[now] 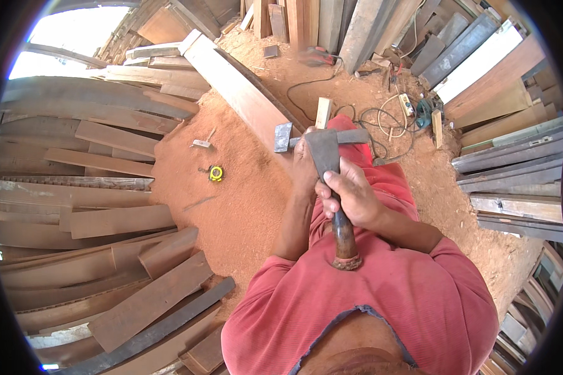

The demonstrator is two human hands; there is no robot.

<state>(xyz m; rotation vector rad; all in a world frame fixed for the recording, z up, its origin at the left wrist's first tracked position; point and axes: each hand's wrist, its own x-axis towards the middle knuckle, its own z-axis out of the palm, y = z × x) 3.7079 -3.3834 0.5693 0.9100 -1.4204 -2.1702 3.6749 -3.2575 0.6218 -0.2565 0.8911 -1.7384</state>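
Note:
My right hand (350, 192) is closed around the neck of a broad chisel (323, 150). Its dark blade widens away from me, and its worn wooden handle points back at my red shirt. Partly behind that blade, my left hand (303, 164) is curled at a hammer-like tool (355, 136), a dark bar with a squarish, shinier metal end on the left. The blade crosses in front of the bar; whether they touch, I cannot tell. Just past my hands lies a long pale plank (231, 84), running away to the upper left.
On the reddish sawdust at left lie a yellow tape measure (216, 173) and a small pale-headed tool (201, 144). Boards (106, 222) pile up along the left. Cords, a power strip (408, 105), a teal power tool (423, 114) and a red one (321, 56) lie beyond, near leaning timber (375, 31).

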